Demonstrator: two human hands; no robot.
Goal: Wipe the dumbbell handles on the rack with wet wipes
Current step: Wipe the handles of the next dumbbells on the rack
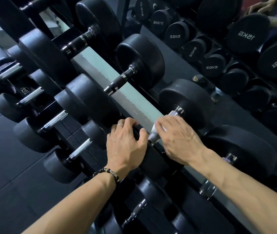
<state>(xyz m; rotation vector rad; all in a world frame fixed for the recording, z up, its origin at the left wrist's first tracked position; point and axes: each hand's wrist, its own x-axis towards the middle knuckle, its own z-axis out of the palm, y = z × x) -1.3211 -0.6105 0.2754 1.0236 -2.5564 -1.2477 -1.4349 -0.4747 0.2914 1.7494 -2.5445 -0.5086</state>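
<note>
1. Forearms reach in from 6 o'clock; the left one wears a bead bracelet (106, 173).
2. Left hand (126, 144) curls its fingers over the near weight head (151, 159) of the dumbbell being cleaned, bracing it on the rack (90, 159).
3. Right hand (176, 141) grips a white wipe (158, 129), wrapped round the chrome handle (174, 114); the wipe is mostly hidden under the fingers.
4. That handle sits just right of centre and low in view, its long axis running from 7 o'clock up to 1 o'clock, the far head (186, 102) at the 1 o'clock end.
5. Risks, as I judge them: the round heads could roll in the cradle if the left hand eases off, pinching fingers against the neighbouring dumbbell (242, 149) at 4 o'clock. The knurled handle could also snag and tear the thin wipe, and the ends near the collars may be missed.
6. Behind the rack, a mirror (218, 48) at 1 o'clock shows more dumbbells.
</note>
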